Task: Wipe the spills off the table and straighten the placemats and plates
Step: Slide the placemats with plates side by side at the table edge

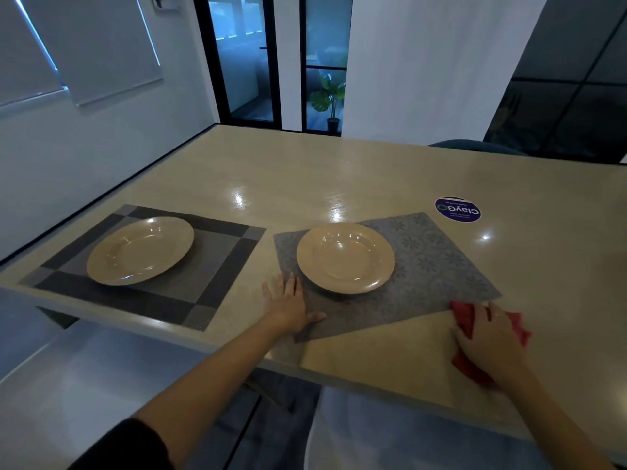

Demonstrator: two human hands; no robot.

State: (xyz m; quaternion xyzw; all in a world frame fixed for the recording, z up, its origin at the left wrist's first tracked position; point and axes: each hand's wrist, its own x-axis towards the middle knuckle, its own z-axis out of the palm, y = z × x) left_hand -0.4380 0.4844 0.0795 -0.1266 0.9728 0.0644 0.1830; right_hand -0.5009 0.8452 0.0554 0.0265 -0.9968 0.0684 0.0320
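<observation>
The left hand (288,305) lies flat and open on the counter (373,171), its palm pressing the near-left corner of the grey mat (427,266), fingers spread toward the plate (345,257) just beyond its fingertips. That plate sits on the left part of the grey mat, which lies skewed, its near edge running at an angle to the counter's edge. The right hand (488,337) rests on the counter at the mat's near-right corner, fingers curled over a bunched red cloth (464,320) that it grips; the cloth touches the mat's corner and pokes out on both sides of the hand. Between the two hands the counter is bare. Off to the left of the left hand lies a checked mat (217,266) with a second plate (139,250) on it, set toward its far-left part. Beyond the right hand, past the grey mat, a round sticker (458,209) is on the counter.
</observation>
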